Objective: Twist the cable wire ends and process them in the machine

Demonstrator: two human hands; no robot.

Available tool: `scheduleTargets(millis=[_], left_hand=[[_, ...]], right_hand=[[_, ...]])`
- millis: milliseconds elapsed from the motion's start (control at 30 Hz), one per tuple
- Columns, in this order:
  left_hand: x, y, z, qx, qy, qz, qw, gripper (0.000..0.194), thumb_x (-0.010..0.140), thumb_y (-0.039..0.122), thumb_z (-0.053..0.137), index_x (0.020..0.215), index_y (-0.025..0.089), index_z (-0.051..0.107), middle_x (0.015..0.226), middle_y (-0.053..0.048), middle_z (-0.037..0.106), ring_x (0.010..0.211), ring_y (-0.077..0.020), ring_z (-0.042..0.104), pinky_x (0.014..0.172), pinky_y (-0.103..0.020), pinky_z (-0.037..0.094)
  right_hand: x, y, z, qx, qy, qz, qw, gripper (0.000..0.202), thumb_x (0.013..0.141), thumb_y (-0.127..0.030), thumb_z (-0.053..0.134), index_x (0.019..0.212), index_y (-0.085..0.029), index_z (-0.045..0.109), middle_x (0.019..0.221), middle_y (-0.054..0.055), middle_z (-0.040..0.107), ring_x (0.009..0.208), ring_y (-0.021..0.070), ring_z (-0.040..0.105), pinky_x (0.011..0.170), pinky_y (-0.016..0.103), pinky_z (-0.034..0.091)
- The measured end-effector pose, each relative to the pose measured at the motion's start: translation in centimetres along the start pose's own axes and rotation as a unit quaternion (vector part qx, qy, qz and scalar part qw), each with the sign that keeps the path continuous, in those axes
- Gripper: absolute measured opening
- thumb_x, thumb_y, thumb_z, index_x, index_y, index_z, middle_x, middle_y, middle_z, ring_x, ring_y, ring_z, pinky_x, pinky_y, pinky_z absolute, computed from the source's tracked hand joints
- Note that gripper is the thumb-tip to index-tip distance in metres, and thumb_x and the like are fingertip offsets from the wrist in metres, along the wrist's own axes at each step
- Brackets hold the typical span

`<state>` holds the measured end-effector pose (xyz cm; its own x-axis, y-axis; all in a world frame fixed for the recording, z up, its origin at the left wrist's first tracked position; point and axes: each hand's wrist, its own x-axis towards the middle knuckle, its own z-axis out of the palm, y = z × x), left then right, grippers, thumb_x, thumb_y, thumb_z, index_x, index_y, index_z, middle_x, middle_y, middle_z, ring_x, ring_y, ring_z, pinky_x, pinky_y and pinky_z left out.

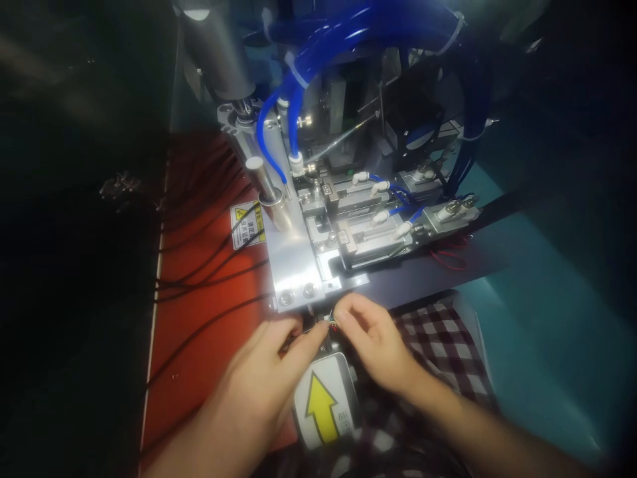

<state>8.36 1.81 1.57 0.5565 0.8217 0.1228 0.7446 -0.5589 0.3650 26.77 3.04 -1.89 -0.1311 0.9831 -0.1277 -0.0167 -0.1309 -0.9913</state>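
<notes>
I'm pinching thin wires (332, 321) with left fingers (309, 341) and right fingers (351, 325), tips nearly meeting by right edge of red counter (199, 358), just off near end of metal plate (296, 269). Best keeping pinch light, wires uncrossed.

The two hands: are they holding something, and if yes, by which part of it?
The left hand and right hand seem to pinch thin coloured wires, a short stretch showing between them; which part this is cannot be told.

Looks like smooth, shiny metal on the plate (297, 275). Looks like glossy plastic on the blue tubes (343, 34).
</notes>
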Motion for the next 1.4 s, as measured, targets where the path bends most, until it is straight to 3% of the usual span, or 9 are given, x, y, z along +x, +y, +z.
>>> scheduleTargets(millis=[167, 433, 867, 1067, 1267, 1400], left_hand=[[0.0, -0.4, 0.1, 0.009, 0.008, 0.022, 1.000, 0.039, 0.091, 0.012, 0.039, 0.123, 0.023, 0.058, 0.098, -0.007, 0.055, 0.081, -0.0143, 0.057, 0.065, -0.019, 0.049], [0.0, 0.3, 0.0, -0.032, -0.008, -0.046, 0.998, 0.035, 0.096, 0.025, 0.035, 0.118, 0.025, 0.062, 0.098, -0.006, 0.056, 0.083, -0.0147, 0.060, 0.067, -0.020, 0.050], [-0.4, -0.5, 0.7, -0.026, 0.033, 0.001, 0.999, 0.034, 0.093, 0.013, 0.041, 0.120, 0.021, 0.060, 0.106, -0.007, 0.054, 0.091, -0.0146, 0.058, 0.077, -0.020, 0.047], [-0.4, -0.7, 0.7, -0.034, 0.036, 0.012, 0.999, 0.035, 0.092, 0.010, 0.043, 0.121, 0.020, 0.059, 0.106, -0.006, 0.053, 0.093, -0.0134, 0.057, 0.079, -0.019, 0.046], [-0.4, -0.8, 0.8, -0.041, 0.048, 0.008, 0.998, 0.034, 0.093, 0.014, 0.042, 0.121, 0.023, 0.059, 0.105, -0.006, 0.055, 0.090, -0.0140, 0.059, 0.076, -0.020, 0.048], [-0.3, -0.8, 0.8, -0.044, 0.044, 0.008, 0.998, 0.035, 0.093, 0.014, 0.042, 0.122, 0.025, 0.058, 0.105, -0.006, 0.055, 0.090, -0.0143, 0.059, 0.076, -0.021, 0.048]], right_hand=[[0.2, 0.4, -0.5, 0.020, -0.004, 0.016, 1.000, 0.021, 0.089, -0.026, 0.050, 0.070, -0.019, 0.048, 0.064, -0.004, 0.043, 0.059, 0.0106, 0.042, 0.056, 0.022, 0.039], [-0.8, -0.3, -0.7, 0.029, -0.012, 0.050, 0.998, 0.018, 0.090, -0.029, 0.048, 0.078, -0.016, 0.054, 0.066, -0.003, 0.046, 0.059, 0.0107, 0.042, 0.056, 0.023, 0.036], [-1.1, -0.3, -0.8, 0.039, -0.017, 0.083, 0.996, 0.012, 0.086, -0.025, 0.053, 0.078, -0.016, 0.055, 0.065, -0.003, 0.048, 0.059, 0.0107, 0.044, 0.055, 0.024, 0.037], [-1.4, -1.0, -0.6, -0.013, -0.015, 0.104, 0.994, 0.009, 0.079, -0.020, 0.060, 0.073, -0.017, 0.054, 0.055, -0.007, 0.039, 0.050, 0.0079, 0.035, 0.046, 0.021, 0.029], [-1.3, -1.0, -0.4, -0.009, 0.015, 0.115, 0.993, 0.009, 0.079, -0.022, 0.060, 0.074, -0.017, 0.055, 0.054, -0.008, 0.040, 0.050, 0.0081, 0.037, 0.047, 0.021, 0.032], [-1.4, -0.8, -0.4, -0.003, 0.001, 0.118, 0.993, 0.008, 0.079, -0.022, 0.062, 0.078, -0.017, 0.056, 0.055, -0.008, 0.041, 0.050, 0.0083, 0.039, 0.048, 0.021, 0.033]])
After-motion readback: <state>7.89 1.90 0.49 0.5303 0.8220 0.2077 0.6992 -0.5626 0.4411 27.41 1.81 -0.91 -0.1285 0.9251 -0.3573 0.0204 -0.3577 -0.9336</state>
